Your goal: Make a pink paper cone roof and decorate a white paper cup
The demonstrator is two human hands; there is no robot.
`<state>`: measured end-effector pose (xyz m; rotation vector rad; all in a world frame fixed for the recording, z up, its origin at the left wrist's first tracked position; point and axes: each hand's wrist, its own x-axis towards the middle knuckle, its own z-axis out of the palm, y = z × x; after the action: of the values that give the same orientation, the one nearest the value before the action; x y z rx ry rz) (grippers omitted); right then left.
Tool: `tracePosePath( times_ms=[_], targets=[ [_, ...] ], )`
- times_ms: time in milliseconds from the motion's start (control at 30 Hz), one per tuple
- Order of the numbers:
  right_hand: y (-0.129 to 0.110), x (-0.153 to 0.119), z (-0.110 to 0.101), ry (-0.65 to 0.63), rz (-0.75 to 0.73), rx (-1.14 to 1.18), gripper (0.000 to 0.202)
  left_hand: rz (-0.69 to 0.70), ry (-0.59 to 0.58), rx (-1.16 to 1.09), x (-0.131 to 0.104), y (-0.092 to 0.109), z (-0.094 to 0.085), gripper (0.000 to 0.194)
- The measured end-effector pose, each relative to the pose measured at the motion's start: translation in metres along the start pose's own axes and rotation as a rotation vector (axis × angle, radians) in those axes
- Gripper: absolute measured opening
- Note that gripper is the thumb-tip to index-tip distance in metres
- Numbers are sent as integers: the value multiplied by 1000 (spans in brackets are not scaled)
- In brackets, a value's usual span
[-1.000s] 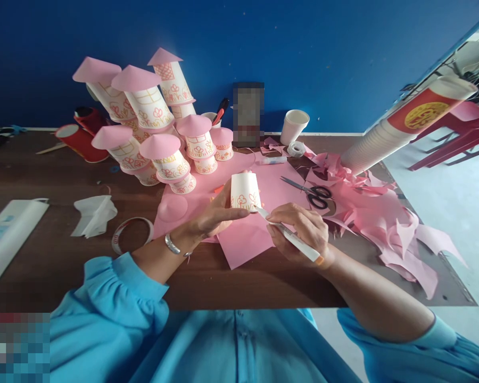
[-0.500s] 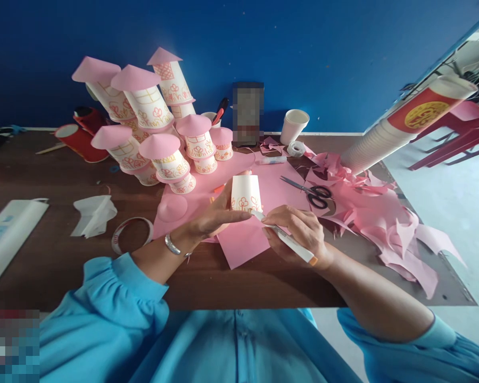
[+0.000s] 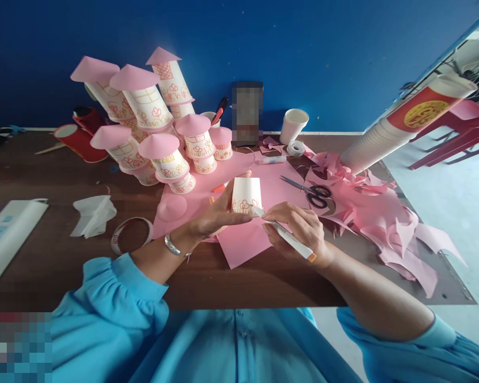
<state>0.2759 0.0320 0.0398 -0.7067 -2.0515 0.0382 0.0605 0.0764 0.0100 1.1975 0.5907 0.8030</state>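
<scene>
My left hand (image 3: 222, 213) is wrapped round a white paper cup (image 3: 246, 191), which is held upside down above the pink paper. Orange-red flowers and grass strokes run along the cup's lower band. Between the fingers of my right hand (image 3: 297, 229) is a white marker (image 3: 290, 242) with an orange end; its tip meets the cup near the rim, by the left thumb. Behind the hands stand several decorated cup towers with pink cone roofs, among them one short tower (image 3: 170, 159). A pink paper sheet (image 3: 245, 247) lies under the hands.
Black-handled scissors (image 3: 313, 192) lie right of the cup, beside crumpled pink paper scraps (image 3: 377, 213). A tall stack of paper cups (image 3: 383, 139) leans at the right. Farther back are a single cup (image 3: 294, 125) and a tape roll (image 3: 296, 148). A tape ring (image 3: 117, 239) lies left.
The cup has shifted slightly down and tilted a little in my left hand. The marker tip stays near the cup's rim, with my right hand barely moved.
</scene>
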Motion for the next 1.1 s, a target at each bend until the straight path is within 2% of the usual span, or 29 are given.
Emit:
tracePosePath(
  times_ms=[167, 367, 500, 600, 767, 1100],
  targets=[
    [0, 2, 0, -11, -2, -20, 15, -27, -18, 8, 0, -2, -1, 111],
    [0, 4, -2, 68, -31, 11, 20, -33, -19, 27, -2, -3, -3, 108],
    [0, 4, -4, 73, 0, 7, 24, -18, -29, 14, -3, -3, -3, 103],
    [0, 4, -4, 74, -4, 3, 23, 10, 4, -33, -1, -1, -2, 95],
    [0, 3, -4, 70, -11, 6, 22, 34, -24, -261, 5, -3, -3, 72],
    [0, 3, -2, 59, -16, 13, 19, 38, 43, -170, 3, 0, -1, 85]
  ],
)
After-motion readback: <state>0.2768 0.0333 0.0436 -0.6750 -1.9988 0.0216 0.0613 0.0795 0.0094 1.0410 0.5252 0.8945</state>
